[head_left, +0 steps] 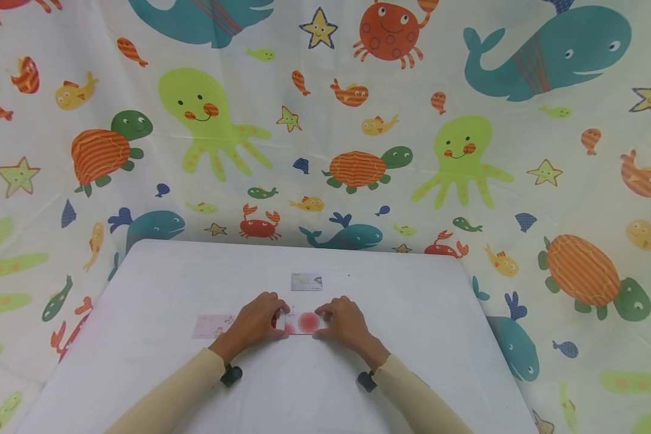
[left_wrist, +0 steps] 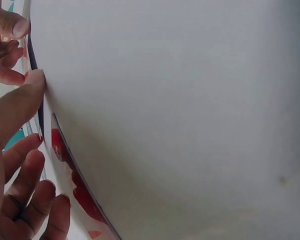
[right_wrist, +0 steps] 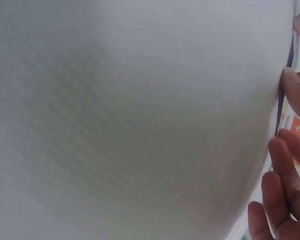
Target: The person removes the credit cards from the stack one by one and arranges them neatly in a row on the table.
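A small pink-and-white card [head_left: 308, 322] with a red round spot is held between both hands at the middle of the table. My left hand [head_left: 257, 319] pinches its left end between thumb and fingers. At the opposite end, my right hand [head_left: 347, 324] grips it the same way. In the left wrist view the card's dark thin edge [left_wrist: 41, 120] shows between thumb and fingertip. Beside the left hand lies a pale pink card [head_left: 210, 326] with a flower print, partly covered by that hand. Beyond the hands lies a silver-grey card [head_left: 306, 281].
A white cloth covers the table [head_left: 412, 313]. Behind it hangs a curtain [head_left: 314, 120] printed with sea animals, which also shows at both sides. Dark straps with small devices [head_left: 231, 375] sit on both wrists, below beige sleeves [head_left: 168, 395].
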Motion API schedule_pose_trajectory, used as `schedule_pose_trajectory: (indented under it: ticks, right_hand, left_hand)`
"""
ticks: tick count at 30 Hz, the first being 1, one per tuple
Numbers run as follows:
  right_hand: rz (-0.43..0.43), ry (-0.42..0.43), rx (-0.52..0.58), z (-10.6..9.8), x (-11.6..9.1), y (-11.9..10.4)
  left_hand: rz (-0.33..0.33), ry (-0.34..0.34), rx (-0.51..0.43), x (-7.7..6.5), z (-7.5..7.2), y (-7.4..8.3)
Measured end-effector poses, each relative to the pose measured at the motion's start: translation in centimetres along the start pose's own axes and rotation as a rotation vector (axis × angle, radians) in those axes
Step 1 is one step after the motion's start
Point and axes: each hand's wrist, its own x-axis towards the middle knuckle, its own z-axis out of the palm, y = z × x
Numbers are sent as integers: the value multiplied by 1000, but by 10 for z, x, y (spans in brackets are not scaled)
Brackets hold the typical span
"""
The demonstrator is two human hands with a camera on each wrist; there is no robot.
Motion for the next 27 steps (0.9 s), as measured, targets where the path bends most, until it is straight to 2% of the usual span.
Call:
schedule_pose_trajectory:
  ticks: [17, 27]
  right_hand:
    - [6, 7, 39, -1, 0, -1]
    - [12, 29, 56, 1, 3, 3]
  left_hand:
    - [24, 19, 6, -3, 1, -5]
    - [32, 38, -1, -2, -3, -5]
